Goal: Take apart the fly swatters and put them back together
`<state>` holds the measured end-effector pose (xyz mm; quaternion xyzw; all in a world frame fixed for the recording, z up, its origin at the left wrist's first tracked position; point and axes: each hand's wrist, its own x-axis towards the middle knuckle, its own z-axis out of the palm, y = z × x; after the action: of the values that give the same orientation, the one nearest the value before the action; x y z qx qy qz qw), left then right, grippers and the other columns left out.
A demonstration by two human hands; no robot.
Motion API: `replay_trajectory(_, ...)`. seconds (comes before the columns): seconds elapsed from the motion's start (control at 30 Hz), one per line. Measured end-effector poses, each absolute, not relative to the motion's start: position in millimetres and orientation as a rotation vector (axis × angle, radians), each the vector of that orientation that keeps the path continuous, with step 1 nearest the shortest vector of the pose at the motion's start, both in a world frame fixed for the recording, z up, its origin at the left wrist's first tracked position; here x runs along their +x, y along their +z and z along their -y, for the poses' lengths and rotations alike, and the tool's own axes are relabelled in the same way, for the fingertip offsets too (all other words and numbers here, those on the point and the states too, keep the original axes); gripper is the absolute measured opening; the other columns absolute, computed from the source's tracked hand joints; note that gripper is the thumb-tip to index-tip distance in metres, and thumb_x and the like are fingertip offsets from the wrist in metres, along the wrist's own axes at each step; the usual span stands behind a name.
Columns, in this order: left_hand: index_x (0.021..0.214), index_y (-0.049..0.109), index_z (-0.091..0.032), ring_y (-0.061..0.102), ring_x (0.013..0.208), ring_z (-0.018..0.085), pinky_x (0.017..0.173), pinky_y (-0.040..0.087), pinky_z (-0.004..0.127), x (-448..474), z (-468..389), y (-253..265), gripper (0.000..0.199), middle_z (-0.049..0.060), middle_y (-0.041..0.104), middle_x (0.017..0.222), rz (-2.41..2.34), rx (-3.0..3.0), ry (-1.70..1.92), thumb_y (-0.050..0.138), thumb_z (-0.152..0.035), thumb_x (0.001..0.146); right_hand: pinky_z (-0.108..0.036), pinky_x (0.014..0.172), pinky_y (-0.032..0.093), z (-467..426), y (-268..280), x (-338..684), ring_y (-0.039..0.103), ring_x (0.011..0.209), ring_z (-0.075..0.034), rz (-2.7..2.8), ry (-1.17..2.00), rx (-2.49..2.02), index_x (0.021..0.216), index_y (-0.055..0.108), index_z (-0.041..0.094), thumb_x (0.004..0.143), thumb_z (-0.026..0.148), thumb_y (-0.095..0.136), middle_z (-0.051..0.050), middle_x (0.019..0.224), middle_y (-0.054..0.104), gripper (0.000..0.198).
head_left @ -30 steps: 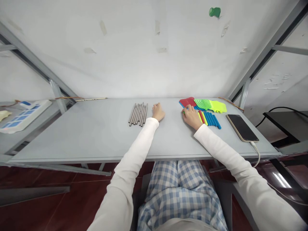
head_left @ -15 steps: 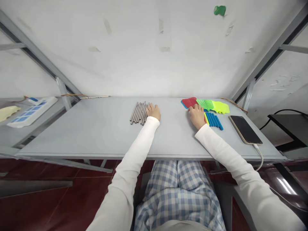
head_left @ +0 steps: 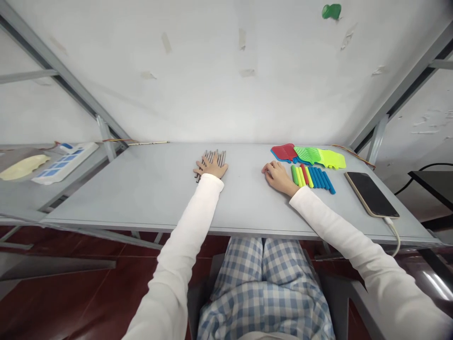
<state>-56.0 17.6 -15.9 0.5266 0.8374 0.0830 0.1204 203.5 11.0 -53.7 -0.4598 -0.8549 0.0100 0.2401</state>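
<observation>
My left hand (head_left: 211, 167) lies flat with fingers spread over a bunch of thin metal tubes (head_left: 222, 157). The tube ends stick out beyond the fingers; their middles are hidden under the palm. My right hand (head_left: 278, 176) rests on the grey tabletop with loosely curled fingers, and I see nothing in it. Just right of it is a row of short coloured sticks (head_left: 319, 179) in green, yellow, red and blue, laid side by side. Behind the sticks, thin flat red (head_left: 284, 152), green (head_left: 307, 154) and yellow (head_left: 332, 159) pieces overlap, with blue showing beneath.
A phone (head_left: 371, 193) with a white charging cable (head_left: 393, 233) lies at the table's right end. On the left, a lower surface holds a white and blue tray-like object (head_left: 65, 163) and a cream flat piece (head_left: 24, 167). A white wall (head_left: 212, 104) stands behind the table (head_left: 159, 198).
My left hand has shifted left and spread out on top of the metal tubes. My right hand has drawn left and toward me, uncovering the green, yellow and red sticks.
</observation>
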Motion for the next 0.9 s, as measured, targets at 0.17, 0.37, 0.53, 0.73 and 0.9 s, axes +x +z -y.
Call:
replay_trajectory(0.17,0.151,0.025,-0.031,0.011,0.145,0.044,0.110,0.015,0.066,-73,-12,-18,0.083,0.009,0.010,0.161,-2.414,1.621,0.254,0.044,-0.064,0.077,-0.038,0.085,0.038,-10,-55,204,0.047,0.094,-0.025,2.354,0.018,-1.268,0.103,0.058,0.017,0.089,0.016,0.037,-0.013,0.102,0.054,0.025)
replay_trajectory(0.37,0.151,0.023,-0.035,0.012,0.145,0.040,0.114,0.015,0.060,-124,-7,-19,0.083,0.005,0.010,0.162,-2.425,1.627,0.195,0.041,-0.067,0.077,-0.037,0.087,0.037,-9,-55,203,0.046,0.095,-0.025,2.342,0.037,-1.259,0.103,0.058,0.016,0.089,0.017,0.037,-0.013,0.103,0.053,0.025)
replay_trajectory(0.53,0.151,0.023,-0.037,0.016,0.144,0.041,0.112,0.017,0.062,-186,3,-24,0.082,0.004,0.012,0.161,-2.525,1.541,0.194,0.039,-0.069,0.077,-0.037,0.088,0.038,-9,-56,203,0.047,0.093,-0.025,2.330,0.055,-1.236,0.101,0.057,0.016,0.088,0.015,0.037,-0.013,0.101,0.053,0.024)
replay_trajectory(0.73,0.151,0.022,-0.036,0.014,0.145,0.038,0.114,0.014,0.059,-214,9,-29,0.079,0.003,0.011,0.162,-2.579,1.545,0.204,0.029,-0.069,0.080,-0.037,0.087,0.039,-10,-57,204,0.048,0.090,-0.024,2.333,0.074,-1.211,0.101,0.056,0.015,0.088,0.016,0.036,-0.013,0.099,0.053,0.024)
replay_trajectory(0.9,0.152,0.022,-0.034,0.013,0.146,0.038,0.113,0.014,0.061,-205,10,-25,0.077,0.004,0.010,0.162,-2.567,1.533,0.179,0.028,-0.065,0.082,-0.037,0.086,0.040,-11,-57,205,0.050,0.090,-0.024,2.327,0.067,-1.209,0.101,0.056,0.015,0.088,0.016,0.036,-0.013,0.098,0.053,0.024)
